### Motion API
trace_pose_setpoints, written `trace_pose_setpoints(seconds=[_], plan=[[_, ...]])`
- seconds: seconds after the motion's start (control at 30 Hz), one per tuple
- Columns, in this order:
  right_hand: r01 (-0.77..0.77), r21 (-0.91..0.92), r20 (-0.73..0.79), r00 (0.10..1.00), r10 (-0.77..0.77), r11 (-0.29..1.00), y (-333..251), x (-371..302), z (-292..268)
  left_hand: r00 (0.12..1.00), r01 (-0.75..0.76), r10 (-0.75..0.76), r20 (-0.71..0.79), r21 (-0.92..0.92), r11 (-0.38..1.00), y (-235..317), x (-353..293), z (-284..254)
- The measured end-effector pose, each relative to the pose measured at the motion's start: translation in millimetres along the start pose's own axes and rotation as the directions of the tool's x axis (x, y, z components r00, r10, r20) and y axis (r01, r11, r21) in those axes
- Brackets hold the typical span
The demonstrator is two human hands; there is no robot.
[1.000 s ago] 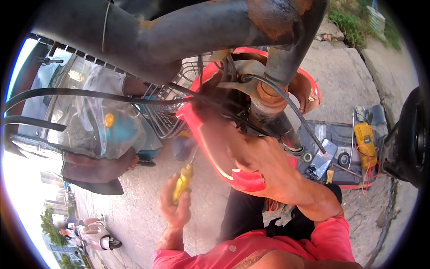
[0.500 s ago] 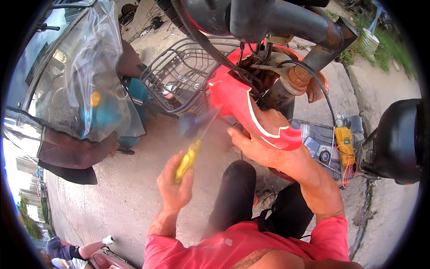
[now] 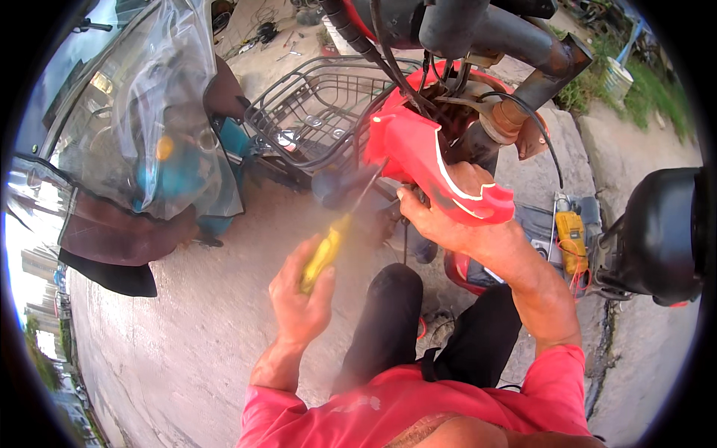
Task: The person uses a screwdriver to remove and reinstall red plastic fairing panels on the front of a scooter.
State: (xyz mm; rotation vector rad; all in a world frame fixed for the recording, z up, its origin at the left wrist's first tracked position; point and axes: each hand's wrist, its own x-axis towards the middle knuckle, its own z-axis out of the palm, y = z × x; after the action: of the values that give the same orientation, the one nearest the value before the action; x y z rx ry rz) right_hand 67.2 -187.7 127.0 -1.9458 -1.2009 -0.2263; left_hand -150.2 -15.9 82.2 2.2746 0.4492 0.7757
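My left hand (image 3: 302,299) is closed round the yellow handle of a screwdriver (image 3: 326,250). Its thin shaft slants up to the right, and the tip meets the lower left end of a red plastic panel (image 3: 409,145) with a pale edge. My right hand (image 3: 450,218) grips that panel from beneath and behind, with the thumb in front and the other fingers partly hidden. Just above the panel stand dark cables and the rusty steering column (image 3: 502,123) of a vehicle.
A black wire basket (image 3: 314,112) lies beyond the panel. To the left stands a vehicle with a clear plastic cover (image 3: 142,127). A yellow multimeter (image 3: 572,243) with red leads rests on the right, near a rounded black part (image 3: 661,235).
The view has shifted a little, so the panel and basket sit farther right. Both hands keep their holds, and the screwdriver tip stays at the panel's lower left end.
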Motion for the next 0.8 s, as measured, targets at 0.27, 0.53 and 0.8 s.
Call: trace_pose_setpoints(seconds=[0.27, 0.53, 0.8], plan=[[-0.279, 0.233, 0.296, 0.933, 0.205, 0.931, 2.8, 8.5, -8.7, 0.999, -0.014, 0.02, 0.047, -0.126, 0.992, -5.9, 9.0, -3.4], [-0.557, 0.26, 0.495, 0.778, 0.386, 0.789, -4.9, 14.5, -13.8, 0.984, 0.156, -0.139, 0.114, -0.157, 0.975, 1.7, -5.9, 1.0], [-0.405, 0.427, 0.376, 0.893, 0.248, 0.808, 1.8, 8.0, -6.2, 0.927, 0.302, -0.244, 0.286, -0.177, 0.937, 22.6, 14.1, -27.0]])
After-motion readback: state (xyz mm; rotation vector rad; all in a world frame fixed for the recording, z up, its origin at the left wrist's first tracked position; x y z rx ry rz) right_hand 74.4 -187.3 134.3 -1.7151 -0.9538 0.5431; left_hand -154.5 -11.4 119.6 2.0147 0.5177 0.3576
